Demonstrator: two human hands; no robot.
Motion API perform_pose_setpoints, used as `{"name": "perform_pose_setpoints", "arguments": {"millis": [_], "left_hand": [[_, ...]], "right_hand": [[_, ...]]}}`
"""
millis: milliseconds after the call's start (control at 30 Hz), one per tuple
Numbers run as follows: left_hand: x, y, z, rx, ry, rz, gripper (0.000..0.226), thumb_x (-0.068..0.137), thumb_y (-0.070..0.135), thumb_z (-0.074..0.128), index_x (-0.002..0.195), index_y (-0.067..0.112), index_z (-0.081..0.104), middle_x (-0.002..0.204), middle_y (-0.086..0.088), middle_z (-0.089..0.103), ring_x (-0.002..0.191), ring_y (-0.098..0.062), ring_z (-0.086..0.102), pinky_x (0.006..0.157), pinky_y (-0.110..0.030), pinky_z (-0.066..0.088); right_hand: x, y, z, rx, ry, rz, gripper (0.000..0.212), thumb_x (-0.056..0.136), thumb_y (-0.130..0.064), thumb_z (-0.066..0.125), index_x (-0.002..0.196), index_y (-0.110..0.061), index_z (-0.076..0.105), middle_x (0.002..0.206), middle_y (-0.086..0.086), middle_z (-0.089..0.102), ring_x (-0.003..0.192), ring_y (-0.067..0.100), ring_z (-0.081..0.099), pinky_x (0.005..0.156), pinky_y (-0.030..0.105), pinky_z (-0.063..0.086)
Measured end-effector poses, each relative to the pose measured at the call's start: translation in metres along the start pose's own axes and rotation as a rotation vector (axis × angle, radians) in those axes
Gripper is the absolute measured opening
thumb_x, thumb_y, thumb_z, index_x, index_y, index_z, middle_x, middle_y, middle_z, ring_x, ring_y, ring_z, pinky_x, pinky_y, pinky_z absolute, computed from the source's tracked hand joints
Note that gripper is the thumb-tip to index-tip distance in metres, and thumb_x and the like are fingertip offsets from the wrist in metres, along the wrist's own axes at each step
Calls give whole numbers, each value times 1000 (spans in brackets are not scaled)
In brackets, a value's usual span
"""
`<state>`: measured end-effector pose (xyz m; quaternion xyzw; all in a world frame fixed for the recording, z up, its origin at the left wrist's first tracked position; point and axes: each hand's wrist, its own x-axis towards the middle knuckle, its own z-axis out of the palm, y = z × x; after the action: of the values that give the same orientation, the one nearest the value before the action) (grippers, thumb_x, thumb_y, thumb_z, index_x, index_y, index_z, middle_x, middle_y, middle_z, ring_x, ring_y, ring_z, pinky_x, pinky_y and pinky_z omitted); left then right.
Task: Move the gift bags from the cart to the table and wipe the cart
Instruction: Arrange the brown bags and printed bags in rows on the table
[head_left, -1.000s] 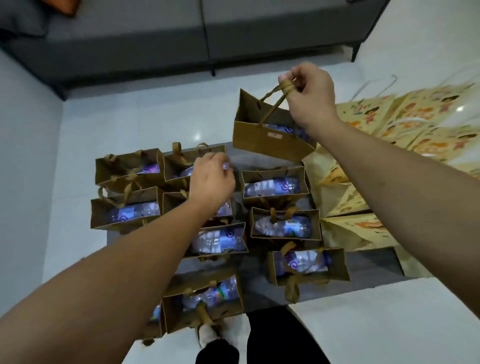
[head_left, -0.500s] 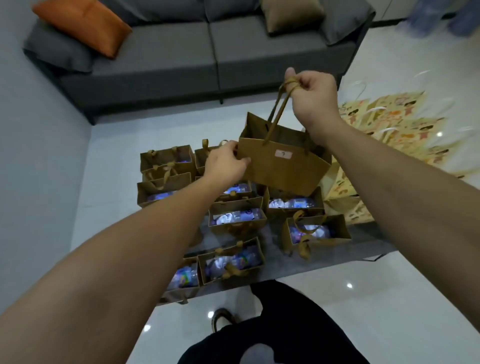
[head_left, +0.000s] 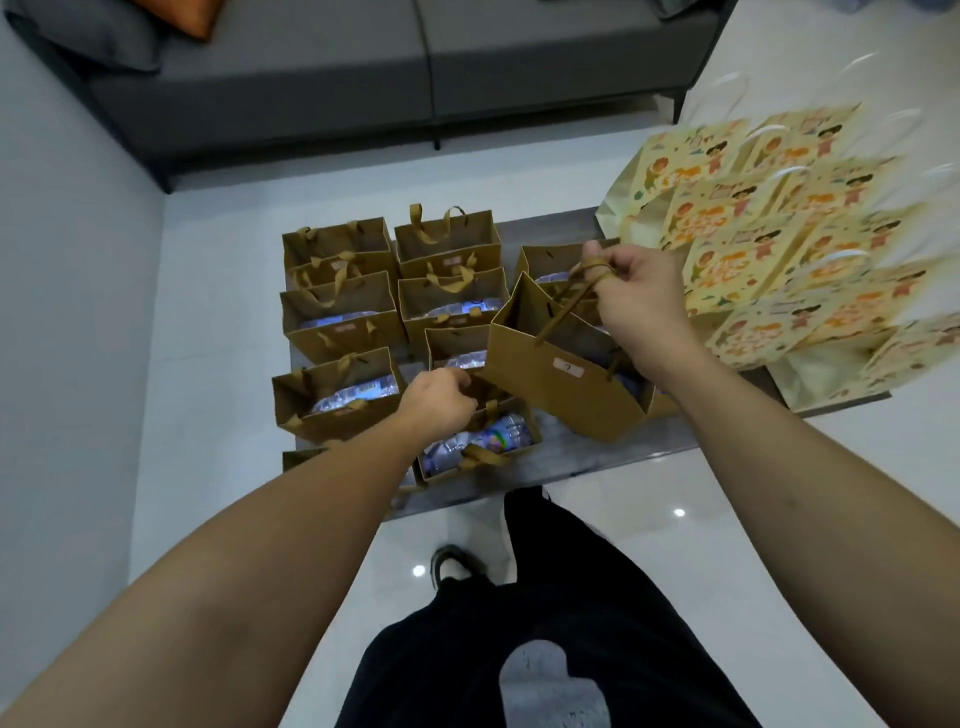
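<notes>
My right hand (head_left: 636, 296) grips the ribbon handles of a brown gift bag (head_left: 561, 382) with a small white label, held tilted above the grey surface (head_left: 561, 457). My left hand (head_left: 439, 397) has its fingers curled at that bag's lower left corner, over another brown bag (head_left: 475, 447) that holds a water bottle. Whether it pinches the corner or a handle below, I cannot tell. Several more brown bags with bottles (head_left: 337, 395) stand in rows to the left on the same surface.
Yellow cartoon-printed paper bags (head_left: 779, 249) lie spread out at the right end of the grey surface and beyond. A grey sofa (head_left: 363, 67) stands behind. White glossy floor surrounds the surface; my dark trousers and a shoe (head_left: 449, 564) are below.
My right hand has lowered the labelled bag toward the grey surface. My left hand dropped with it and stays at the bag's lower left corner. The camera tilted downward.
</notes>
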<state>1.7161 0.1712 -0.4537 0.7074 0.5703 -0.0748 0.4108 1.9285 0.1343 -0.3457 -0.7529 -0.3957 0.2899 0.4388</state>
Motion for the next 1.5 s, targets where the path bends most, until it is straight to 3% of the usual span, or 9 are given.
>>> {"name": "perform_pose_setpoints", "arguments": {"millis": [333, 500, 667, 867, 967, 1133, 1200, 1367, 1500], "left_hand": [[-13, -19, 41, 9, -7, -59, 42, 94, 17, 63, 136, 21, 59, 125, -10, 65, 110, -28, 63, 92, -40, 56], [-3, -17, 53, -20, 9, -62, 40, 94, 16, 61, 134, 20, 60, 120, -10, 66, 110, -29, 62, 92, -41, 55], [24, -5, 50, 1, 34, -68, 34, 96, 22, 61, 130, 19, 61, 120, -8, 66, 108, -27, 63, 91, -40, 55], [62, 1, 48, 19, 92, -146, 32, 96, 24, 62, 128, 22, 61, 123, -4, 60, 97, -12, 51, 79, -28, 45], [82, 5, 44, -31, 93, -244, 31, 99, 23, 57, 130, 19, 60, 124, -6, 58, 103, -18, 52, 85, -31, 45], [108, 15, 44, -331, 0, -546, 15, 94, 26, 64, 104, 14, 68, 107, -11, 68, 104, -31, 64, 98, -43, 53], [121, 13, 50, -569, 3, -671, 24, 90, 26, 71, 110, 14, 67, 108, -10, 68, 101, -29, 65, 96, -44, 55], [143, 14, 51, -1208, -87, -908, 21, 98, 13, 63, 119, 11, 60, 106, -12, 67, 93, -27, 67, 57, -38, 57], [145, 23, 46, -1280, -39, -913, 13, 101, 12, 55, 113, 9, 60, 92, -11, 66, 77, -25, 64, 59, -41, 54]], "right_hand": [[-48, 15, -13, 64, 34, 125, 32, 102, -36, 56, 81, -19, 73, 78, 9, 68, 73, 10, 58, 67, 17, 46], [-63, 32, -15, 48, 59, 202, 30, 102, -32, 57, 80, -20, 73, 82, 14, 71, 70, 6, 58, 65, 19, 48], [-58, 42, -14, 63, 38, 317, 29, 102, -33, 56, 82, -21, 73, 82, 12, 72, 84, 27, 67, 77, 43, 56], [-40, 50, -16, 91, 30, 363, 36, 102, -37, 55, 80, -13, 73, 75, 20, 63, 65, 15, 54, 64, 31, 45], [-33, 53, -17, 123, 6, 373, 35, 101, -39, 55, 82, -17, 74, 72, 18, 64, 66, 27, 58, 62, 36, 47], [-22, 52, -11, 148, -9, 434, 31, 101, -36, 55, 80, -23, 73, 73, 8, 68, 66, 10, 61, 63, 27, 51], [-18, 52, -8, 175, 28, 463, 27, 101, -31, 57, 79, -26, 72, 76, 0, 72, 69, 3, 64, 64, 18, 52], [-12, 58, 5, 194, 89, 492, 26, 100, -21, 62, 78, -28, 73, 67, -11, 68, 64, -2, 60, 63, 13, 50], [-7, 57, 16, 170, 109, 539, 32, 100, -21, 63, 71, -29, 72, 68, -11, 69, 68, 1, 64, 70, 22, 56]]}}
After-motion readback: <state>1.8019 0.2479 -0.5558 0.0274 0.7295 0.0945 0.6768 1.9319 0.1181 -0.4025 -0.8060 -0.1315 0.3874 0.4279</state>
